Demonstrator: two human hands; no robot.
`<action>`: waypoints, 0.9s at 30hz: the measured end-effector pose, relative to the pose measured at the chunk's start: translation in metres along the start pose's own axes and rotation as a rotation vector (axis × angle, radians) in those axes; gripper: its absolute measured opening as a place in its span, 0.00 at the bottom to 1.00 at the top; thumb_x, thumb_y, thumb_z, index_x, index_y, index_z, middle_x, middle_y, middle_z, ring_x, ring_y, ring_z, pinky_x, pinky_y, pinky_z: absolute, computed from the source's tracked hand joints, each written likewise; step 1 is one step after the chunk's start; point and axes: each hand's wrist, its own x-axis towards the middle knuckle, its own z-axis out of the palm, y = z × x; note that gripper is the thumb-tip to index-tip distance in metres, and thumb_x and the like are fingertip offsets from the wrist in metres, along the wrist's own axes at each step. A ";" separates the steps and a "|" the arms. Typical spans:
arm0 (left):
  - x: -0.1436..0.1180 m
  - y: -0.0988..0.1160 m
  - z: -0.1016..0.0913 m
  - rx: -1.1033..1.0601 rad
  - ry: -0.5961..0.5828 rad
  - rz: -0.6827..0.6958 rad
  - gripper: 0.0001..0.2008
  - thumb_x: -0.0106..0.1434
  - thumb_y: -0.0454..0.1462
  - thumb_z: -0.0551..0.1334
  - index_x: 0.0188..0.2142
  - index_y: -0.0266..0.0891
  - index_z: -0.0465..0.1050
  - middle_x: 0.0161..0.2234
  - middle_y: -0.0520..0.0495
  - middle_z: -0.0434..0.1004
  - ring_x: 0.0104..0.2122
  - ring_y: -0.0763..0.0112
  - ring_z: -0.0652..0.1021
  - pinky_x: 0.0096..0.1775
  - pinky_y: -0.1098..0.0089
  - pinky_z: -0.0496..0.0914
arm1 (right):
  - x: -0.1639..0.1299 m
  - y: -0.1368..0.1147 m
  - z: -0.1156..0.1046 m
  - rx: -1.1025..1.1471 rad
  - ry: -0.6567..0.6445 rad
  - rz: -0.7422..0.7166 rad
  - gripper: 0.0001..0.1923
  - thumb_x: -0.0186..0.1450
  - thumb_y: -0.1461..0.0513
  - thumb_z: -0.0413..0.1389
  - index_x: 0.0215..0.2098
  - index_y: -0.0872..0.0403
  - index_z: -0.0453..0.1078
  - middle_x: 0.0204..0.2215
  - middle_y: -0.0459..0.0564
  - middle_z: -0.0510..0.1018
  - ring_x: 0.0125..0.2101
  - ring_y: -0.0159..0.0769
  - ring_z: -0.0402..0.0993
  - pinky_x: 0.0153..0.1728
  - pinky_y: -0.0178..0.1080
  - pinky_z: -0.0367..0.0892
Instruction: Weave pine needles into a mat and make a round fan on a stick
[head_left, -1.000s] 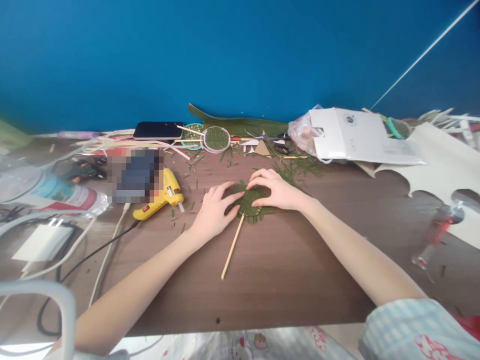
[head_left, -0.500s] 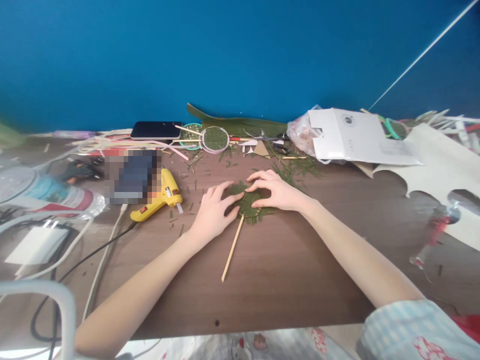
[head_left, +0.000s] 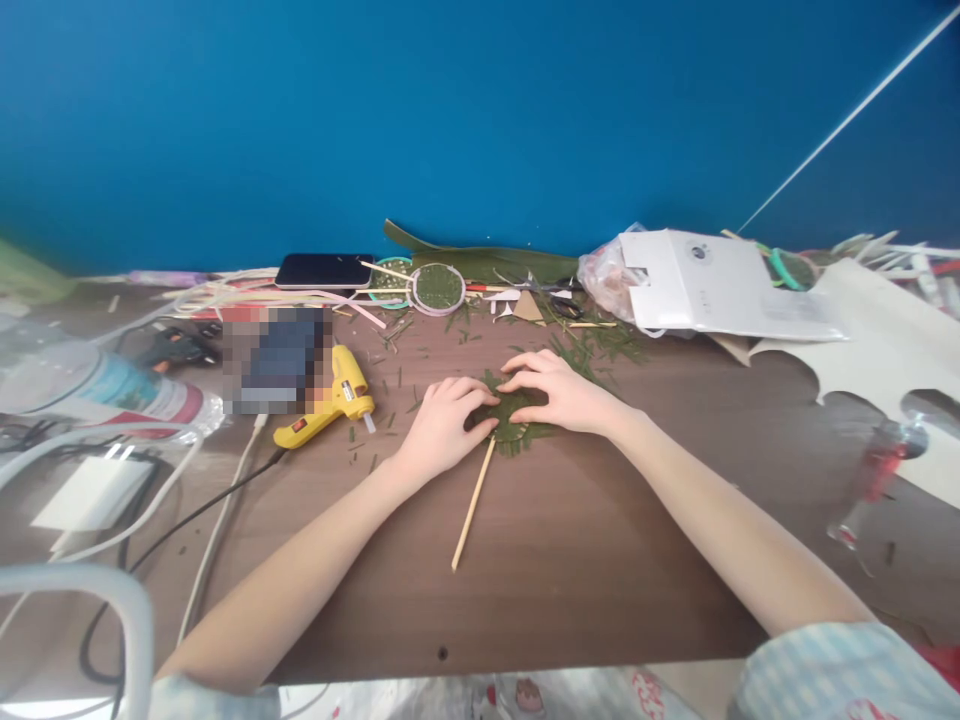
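A small round fan (head_left: 513,432) covered with cut green leaf strips lies flat on the table in front of me. Its thin wooden stick handle (head_left: 474,505) points toward the table's near edge. My left hand (head_left: 452,425) holds the fan's left side, fingers bent and thumb close to where the stick meets the disc. From the right, my right hand (head_left: 559,392) grips the disc with curved fingers and thumb. Both hands cover much of the disc. Loose leaf strips poke out around it.
To the left lie a yellow glue gun (head_left: 349,385), a dark device, a plastic bottle (head_left: 127,385) and a white charger (head_left: 94,492) with cables. Along the wall are a phone (head_left: 324,271), finished-looking round fans (head_left: 438,289), scissors (head_left: 566,305) and a white box (head_left: 720,285). Cut card (head_left: 862,330) lies right.
The whole view has shifted slightly, so everything sits a little lower and to the right. Both hands stay on the fan, with only slight finger movement.
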 end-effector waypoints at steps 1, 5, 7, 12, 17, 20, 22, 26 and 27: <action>-0.001 -0.001 0.001 0.000 -0.002 -0.003 0.08 0.59 0.37 0.60 0.39 0.40 0.71 0.42 0.48 0.74 0.45 0.65 0.70 0.46 0.64 0.61 | 0.000 0.000 0.000 -0.005 0.002 0.000 0.15 0.57 0.54 0.59 0.43 0.47 0.72 0.50 0.50 0.68 0.49 0.46 0.60 0.51 0.52 0.57; -0.002 -0.002 0.002 0.003 -0.006 -0.020 0.08 0.58 0.37 0.61 0.39 0.41 0.71 0.42 0.49 0.74 0.46 0.65 0.69 0.47 0.64 0.60 | -0.003 -0.006 0.000 -0.085 0.045 -0.012 0.15 0.57 0.55 0.59 0.42 0.48 0.73 0.50 0.51 0.69 0.50 0.46 0.59 0.51 0.51 0.57; -0.002 -0.003 0.002 -0.002 -0.002 -0.021 0.08 0.58 0.37 0.61 0.38 0.41 0.71 0.42 0.50 0.74 0.46 0.65 0.69 0.47 0.64 0.59 | -0.005 -0.010 0.002 -0.139 0.082 -0.029 0.14 0.58 0.55 0.58 0.42 0.48 0.73 0.50 0.51 0.70 0.51 0.47 0.59 0.50 0.51 0.57; -0.002 -0.004 0.001 -0.033 0.015 0.007 0.08 0.58 0.38 0.61 0.39 0.42 0.71 0.42 0.51 0.74 0.45 0.66 0.69 0.48 0.64 0.58 | -0.013 -0.015 0.011 -0.139 0.123 -0.070 0.14 0.61 0.55 0.56 0.43 0.52 0.72 0.44 0.53 0.74 0.47 0.44 0.63 0.48 0.48 0.57; -0.001 -0.004 -0.001 -0.057 0.001 -0.001 0.08 0.62 0.35 0.55 0.38 0.42 0.72 0.41 0.52 0.74 0.45 0.67 0.69 0.48 0.64 0.57 | -0.017 -0.012 0.016 -0.092 0.146 -0.062 0.12 0.65 0.59 0.51 0.44 0.52 0.71 0.43 0.52 0.76 0.46 0.41 0.65 0.46 0.46 0.57; -0.001 -0.004 -0.002 -0.064 -0.008 -0.003 0.11 0.62 0.33 0.52 0.38 0.43 0.71 0.41 0.52 0.74 0.45 0.67 0.68 0.48 0.64 0.57 | -0.019 -0.009 0.018 -0.092 0.174 -0.079 0.11 0.66 0.62 0.49 0.43 0.53 0.72 0.42 0.51 0.77 0.45 0.40 0.66 0.45 0.45 0.57; -0.002 -0.003 -0.003 -0.065 -0.015 0.004 0.10 0.60 0.33 0.53 0.39 0.42 0.71 0.42 0.52 0.74 0.46 0.67 0.68 0.49 0.63 0.57 | -0.019 -0.008 0.020 -0.100 0.198 -0.100 0.11 0.66 0.63 0.49 0.42 0.53 0.72 0.42 0.50 0.77 0.44 0.39 0.66 0.44 0.45 0.57; -0.004 -0.003 -0.007 -0.053 -0.056 0.034 0.13 0.55 0.37 0.60 0.41 0.41 0.69 0.44 0.50 0.71 0.47 0.63 0.67 0.51 0.61 0.56 | -0.020 -0.006 0.023 -0.112 0.228 -0.126 0.11 0.65 0.65 0.48 0.40 0.53 0.72 0.41 0.50 0.77 0.44 0.39 0.67 0.44 0.45 0.57; -0.004 -0.003 -0.008 -0.047 -0.068 0.042 0.14 0.53 0.39 0.61 0.41 0.41 0.68 0.44 0.49 0.71 0.48 0.62 0.66 0.52 0.60 0.56 | -0.020 -0.006 0.023 -0.113 0.232 -0.129 0.11 0.65 0.66 0.48 0.40 0.53 0.72 0.41 0.50 0.77 0.43 0.39 0.67 0.44 0.45 0.57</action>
